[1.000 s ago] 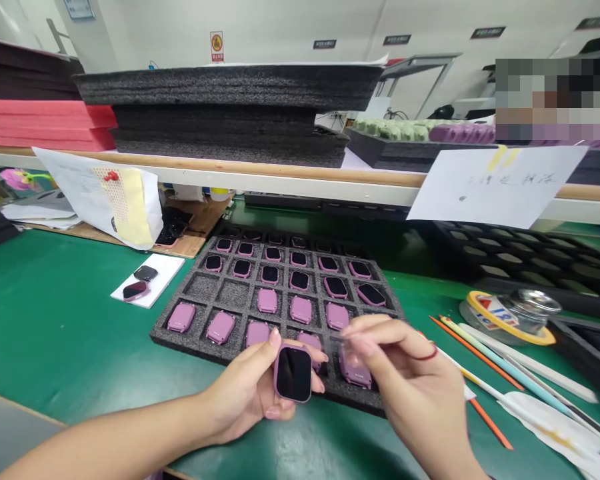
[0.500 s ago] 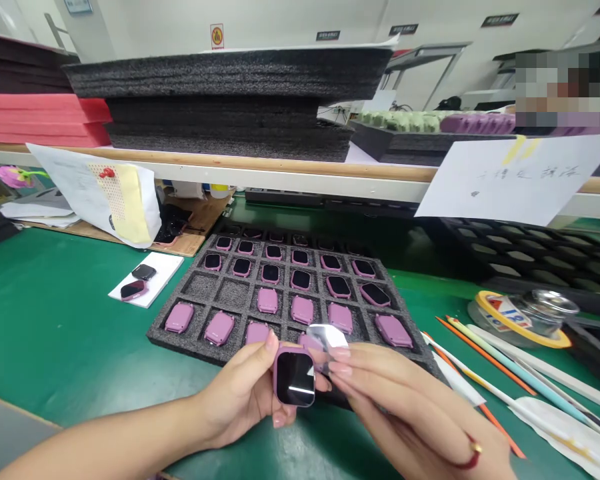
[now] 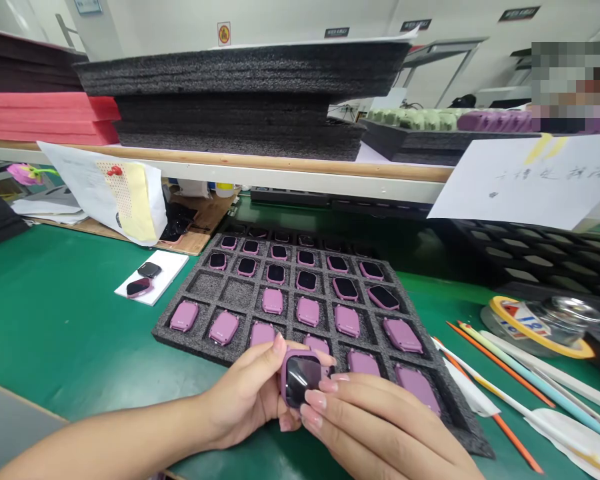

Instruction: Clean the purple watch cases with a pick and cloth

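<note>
left hand [image 3: 247, 393] gripping watch [image 3: 301, 379], right hand [image 3: 383, 427] touching it, grip unclear tbh, tray [image 3: 237, 294] sitting on green table [image 3: 65, 340], shelf [image 3: 280, 175] running behind

Ltg. bright, mostly sharp; wide-angle distort. at edges.
Glare streak on watch screen [image 3: 300, 381]; soft sheen on green bench [image 3: 115, 363]; deep shadow under shelf [image 3: 280, 179]; pixelation upper R.

Left hand [image 3: 260, 383] bare; thumb [image 3: 267, 360] tapering, thumbnail [image 3: 279, 341] glossy. Left forearm [image 3: 125, 433] bare as well, slim, smooth, narrowing toward wrist [image 3: 205, 420]. Right hand [image 3: 385, 427] bare; fingers [image 3: 347, 407] long, slender, tapering, knuckles softly rounded. Nails [image 3: 315, 400] on right hand longish, rounded, glossy, catching light. Right wrist cut off by frame.
</note>
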The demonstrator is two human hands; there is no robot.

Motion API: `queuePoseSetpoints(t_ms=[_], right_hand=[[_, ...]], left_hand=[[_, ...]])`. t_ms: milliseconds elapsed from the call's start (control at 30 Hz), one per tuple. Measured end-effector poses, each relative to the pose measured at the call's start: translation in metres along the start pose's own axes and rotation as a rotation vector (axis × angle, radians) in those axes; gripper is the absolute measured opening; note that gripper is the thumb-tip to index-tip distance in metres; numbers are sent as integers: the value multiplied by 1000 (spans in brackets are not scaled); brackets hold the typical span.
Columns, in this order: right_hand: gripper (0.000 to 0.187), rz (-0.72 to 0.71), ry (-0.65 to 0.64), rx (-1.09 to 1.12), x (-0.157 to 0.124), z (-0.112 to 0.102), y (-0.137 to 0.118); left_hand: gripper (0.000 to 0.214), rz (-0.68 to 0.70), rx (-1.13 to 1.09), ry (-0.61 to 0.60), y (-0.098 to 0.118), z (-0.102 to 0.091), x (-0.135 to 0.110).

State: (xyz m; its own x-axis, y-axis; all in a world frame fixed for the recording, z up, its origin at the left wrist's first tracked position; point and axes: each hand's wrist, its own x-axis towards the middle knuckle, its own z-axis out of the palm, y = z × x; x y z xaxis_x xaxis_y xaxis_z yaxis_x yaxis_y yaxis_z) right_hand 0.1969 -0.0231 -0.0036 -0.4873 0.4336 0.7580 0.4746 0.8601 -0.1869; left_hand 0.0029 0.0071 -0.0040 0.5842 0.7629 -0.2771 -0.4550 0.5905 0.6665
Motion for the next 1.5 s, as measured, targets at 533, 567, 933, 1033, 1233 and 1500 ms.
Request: queuePoseSetpoints(t_ms=[533, 567, 933, 1033, 1233, 1500], right_hand=[[36, 320, 51, 275, 22, 18, 4], [35, 308, 66, 267, 22, 18, 6], [57, 318, -121, 327, 18, 14, 12], [53, 346, -118, 272, 28, 12, 25], [45, 506, -275, 53, 76, 46, 57], [44, 399, -529, -99, 104, 122, 51]], left_hand=[[58, 72, 163, 59, -11, -7, 3], [59, 53, 132, 70, -10, -5, 3], [59, -9, 81, 57, -6, 2, 1], [56, 19, 86, 98, -8, -1, 3], [52, 188, 619, -30, -16, -12, 3], [42, 213, 955, -146, -17, -23, 2]])
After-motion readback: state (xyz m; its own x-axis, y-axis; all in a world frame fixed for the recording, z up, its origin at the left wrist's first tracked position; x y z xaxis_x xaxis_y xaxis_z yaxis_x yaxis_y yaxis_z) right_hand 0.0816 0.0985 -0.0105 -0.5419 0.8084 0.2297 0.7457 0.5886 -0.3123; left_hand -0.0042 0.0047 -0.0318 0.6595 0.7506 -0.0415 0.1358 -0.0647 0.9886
